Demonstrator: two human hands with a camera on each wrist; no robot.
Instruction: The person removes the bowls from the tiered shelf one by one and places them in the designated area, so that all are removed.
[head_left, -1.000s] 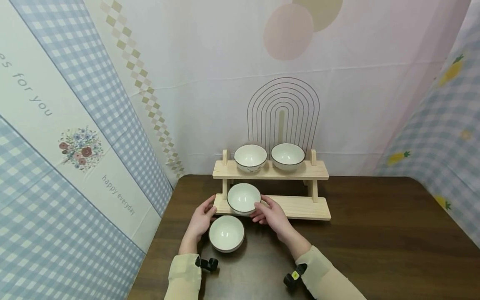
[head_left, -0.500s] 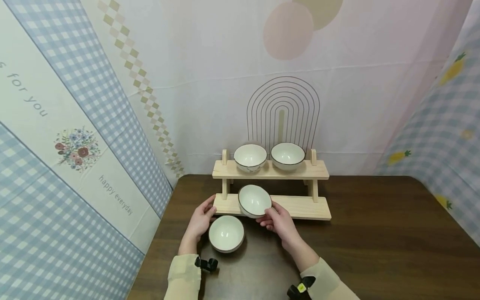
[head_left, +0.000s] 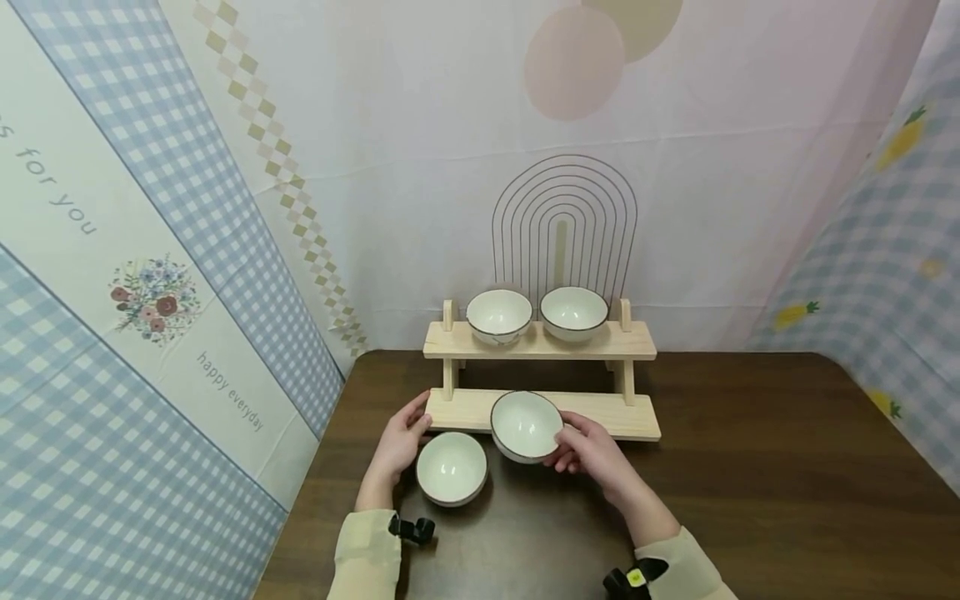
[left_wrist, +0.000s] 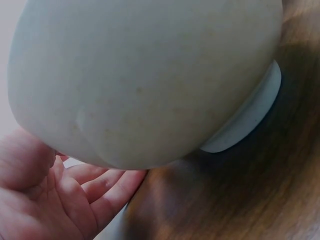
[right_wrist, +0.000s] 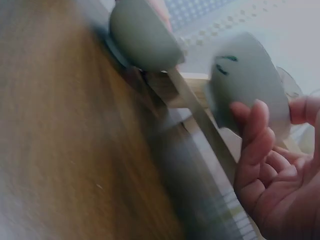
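My right hand (head_left: 596, 454) pinches a white bowl (head_left: 527, 421) with a dark rim at its right side, thumb at the rim and fingers beneath. In the right wrist view this bowl (right_wrist: 250, 80) shows a dark green mark on its outside and is tilted. It overlaps the lower board's front edge in the head view. My left hand (head_left: 399, 442) grips the left end of the lower board of a two-tier wooden stand (head_left: 600, 414). Another white bowl (head_left: 452, 468) stands on the table just right of that hand, and hides part of it in the left wrist view (left_wrist: 145, 80).
Two similar bowls, a left one (head_left: 499, 317) and a right one (head_left: 573, 313), sit side by side on the stand's upper board. The dark wooden table (head_left: 765, 467) runs out to the right. A printed cloth (head_left: 420, 208) hangs behind the stand.
My right hand has moved the bowl rightward and toward me, from over the lower board's left part to its front edge. The left hand and the other bowls stay in place.
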